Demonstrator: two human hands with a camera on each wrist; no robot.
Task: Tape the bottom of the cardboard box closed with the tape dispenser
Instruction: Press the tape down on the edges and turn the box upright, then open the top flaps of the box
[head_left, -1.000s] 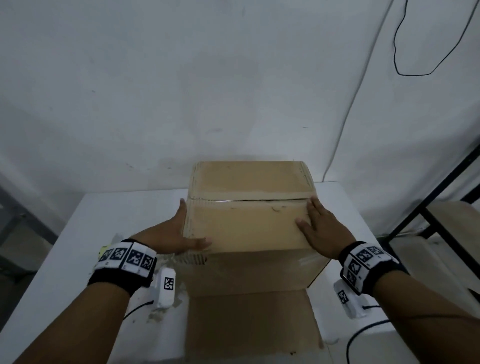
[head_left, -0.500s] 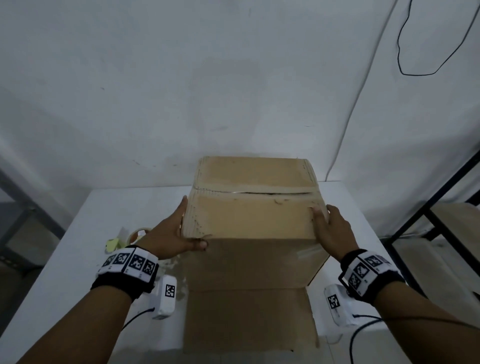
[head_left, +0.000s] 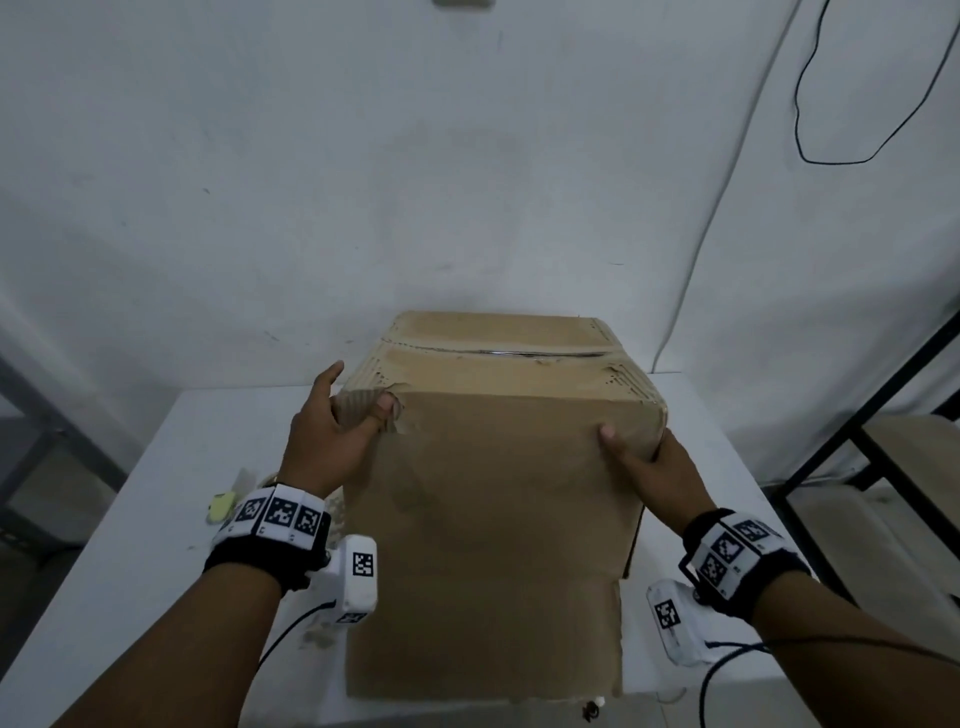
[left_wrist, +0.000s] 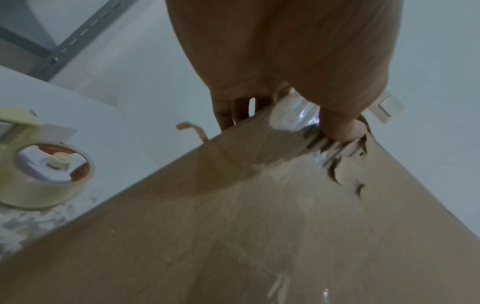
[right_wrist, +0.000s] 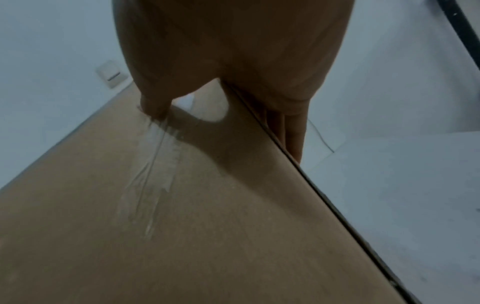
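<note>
Head view first: white desk (head_left: 156, 519) fills the bottom half of the frame under a white wall, and the cardboard box (head_left: 493, 519) sits dead centre on it. It's tilted so one big brown face points at the camera, with the two closed flaps and the seam between them up at the top middle. Pretty beat up too, with torn corrugated edges near both upper corners and old clear tape residue on the near face.

Left hand (head_left: 327, 441) is clamped on the box's upper left corner, thumb hooked over the ripped bit, fingers round the side. Right hand (head_left: 654, 462) grips the upper right edge the same way, thumb on the front face, fingers wrapped round the side.

Black metal rack (head_left: 883, 415) stands at the right edge of the frame.

Tape dispenser (left_wrist: 39, 172) shows best in the left wrist view, far left middle, lying on the desk just beside the box with its clear roll facing up. Nobody's touching it.
</note>
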